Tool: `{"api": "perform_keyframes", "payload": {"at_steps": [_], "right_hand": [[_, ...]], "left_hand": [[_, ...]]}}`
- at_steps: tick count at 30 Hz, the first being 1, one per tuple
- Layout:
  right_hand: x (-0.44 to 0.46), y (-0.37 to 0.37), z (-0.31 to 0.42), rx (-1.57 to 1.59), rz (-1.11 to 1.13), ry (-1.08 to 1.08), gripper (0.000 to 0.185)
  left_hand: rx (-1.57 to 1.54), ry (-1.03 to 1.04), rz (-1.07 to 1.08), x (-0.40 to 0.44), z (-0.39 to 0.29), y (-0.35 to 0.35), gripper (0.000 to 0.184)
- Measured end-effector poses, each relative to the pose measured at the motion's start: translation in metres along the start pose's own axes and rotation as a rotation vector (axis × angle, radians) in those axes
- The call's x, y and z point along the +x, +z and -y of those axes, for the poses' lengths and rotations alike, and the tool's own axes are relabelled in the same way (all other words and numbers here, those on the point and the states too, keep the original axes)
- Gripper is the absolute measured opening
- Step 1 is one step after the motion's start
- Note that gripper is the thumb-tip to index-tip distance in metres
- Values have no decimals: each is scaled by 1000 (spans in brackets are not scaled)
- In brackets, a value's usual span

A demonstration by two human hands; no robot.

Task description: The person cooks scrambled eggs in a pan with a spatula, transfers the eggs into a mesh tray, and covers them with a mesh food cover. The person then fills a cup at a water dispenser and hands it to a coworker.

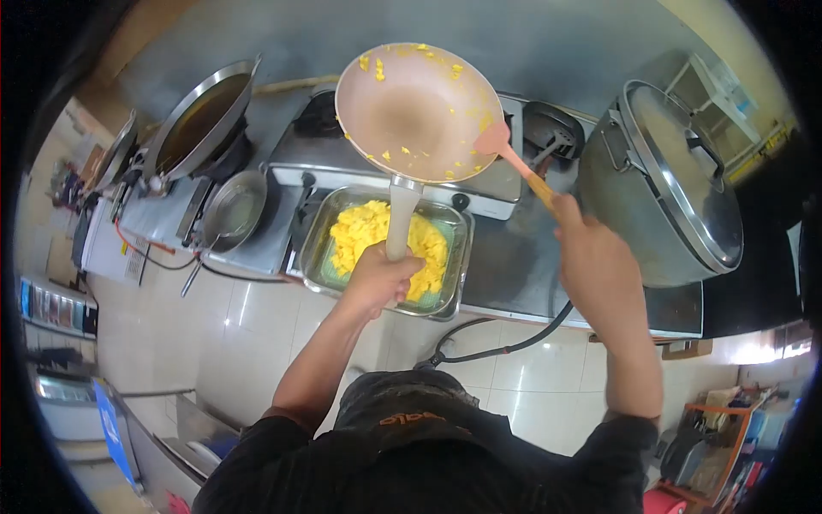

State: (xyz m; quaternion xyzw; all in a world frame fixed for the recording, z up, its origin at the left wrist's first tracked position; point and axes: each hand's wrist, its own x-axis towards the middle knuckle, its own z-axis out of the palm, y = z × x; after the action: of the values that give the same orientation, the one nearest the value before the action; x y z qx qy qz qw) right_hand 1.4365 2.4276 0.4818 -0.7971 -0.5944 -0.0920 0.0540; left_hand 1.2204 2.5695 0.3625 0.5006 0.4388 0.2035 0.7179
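My left hand (pixel 378 278) is wrapped round the pale handle of a frying pan (pixel 415 107), held over the stove and tilted so its inside shows. Bits of yellow egg cling to the pan's wall and rim. Closed on the wooden handle of a pink spatula (pixel 505 152), my right hand (pixel 591 248) is at the right; the blade touches the pan's right side. Below the pan stands a glass dish (pixel 467 244) with scrambled egg (pixel 364 230) heaped in it. The pan's handle and my left hand hide part of the egg.
Behind the pan is a gas stove (pixel 488 206). A large lidded pot (pixel 604 206) stands on the right, beside a small black pan (pixel 569 124). At left are a big wok of dark liquid (pixel 201 120) and a strainer-like pan (pixel 235 210). A hose (pixel 514 347) hangs below the counter.
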Motion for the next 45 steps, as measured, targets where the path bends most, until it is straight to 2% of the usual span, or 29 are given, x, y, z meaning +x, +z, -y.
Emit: {"api": "perform_keyframes", "payload": {"at_steps": [3,7,9,13,15,18,24,26,28,30,32,34,37,40,43,45], "right_hand": [[26,2,36,-86,100,-164,27],[49,18,100,-298,-60,-214,25],[52,35,126,-343,-139,-295,24],[37,46,171,-289,-96,-375,33],[18,44,189,-358,-73,-441,36],[1,47,192,-412,-122,-578,41],[-3,32,202,-368,-243,-936,43],[4,16,206,-335,-242,-1126,41],[7,-14,213,-441,-238,-1127,35],[24,-52,207,-271,-205,-1196,31],[18,-91,207,-328,-68,-986,20],[31,-106,202,-300,58,-891,26],[37,-118,228,-603,392,-783,19],[49,-82,196,-334,716,-784,29],[27,-54,186,-49,1038,-447,31],[13,-38,188,74,1082,-523,31]], "left_hand": [[-34,45,-92,-51,7,-9,18],[-162,56,-100,-123,27,-36,18],[-194,27,-64,-156,46,-55,18],[-128,-64,25,-222,75,-104,18],[-69,-74,78,-249,92,-123,19],[-99,-180,121,-289,103,-145,20],[-43,-159,180,-337,131,-166,19],[-64,-191,142,-349,124,-166,19],[-99,-206,128,-356,134,-161,20],[-124,-206,131,-359,145,-161,22],[-35,-250,81,-368,143,-153,23],[38,-238,41,-372,150,-149,23],[134,-257,27,-379,162,-139,21],[120,-268,54,-387,171,-131,20],[71,-195,76,-392,185,-125,20],[19,-172,69,-393,198,-129,21]]}}
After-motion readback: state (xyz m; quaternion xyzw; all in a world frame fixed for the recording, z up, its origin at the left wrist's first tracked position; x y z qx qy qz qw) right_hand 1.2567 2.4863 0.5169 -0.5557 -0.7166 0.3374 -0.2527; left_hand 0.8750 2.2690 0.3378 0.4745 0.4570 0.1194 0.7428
